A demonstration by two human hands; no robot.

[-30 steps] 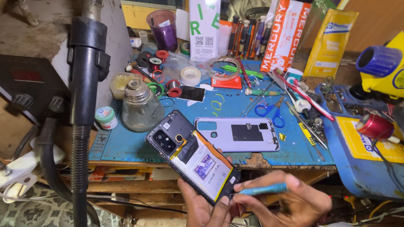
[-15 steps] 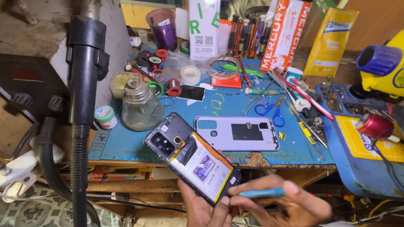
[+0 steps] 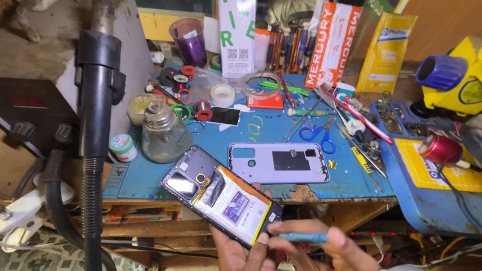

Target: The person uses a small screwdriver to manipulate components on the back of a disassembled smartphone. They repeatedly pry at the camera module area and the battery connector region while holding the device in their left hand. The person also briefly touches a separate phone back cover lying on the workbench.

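My left hand (image 3: pixel 239 261) holds an opened phone (image 3: pixel 221 194) from below, tilted, its back cover off and its battery and circuit board showing. My right hand (image 3: pixel 323 254) grips a thin blue tool (image 3: pixel 303 237) lying level, with its tip at the phone's lower right corner. The lilac back cover (image 3: pixel 279 162) of the phone lies inside up on the blue work mat (image 3: pixel 142 179), just beyond the phone.
A black hot-air nozzle and hose (image 3: pixel 95 140) stand at left by its dark station (image 3: pixel 7 112). A glass spirit bottle (image 3: pixel 164 132), tape rolls (image 3: pixel 222 95), blue scissors (image 3: pixel 320 133), screwdrivers, boxes and a yellow-blue device (image 3: pixel 463 80) crowd the bench.
The phone has tilted and shifted slightly in my left hand. My right hand has brought the blue tool in closer to the phone's lower corner.
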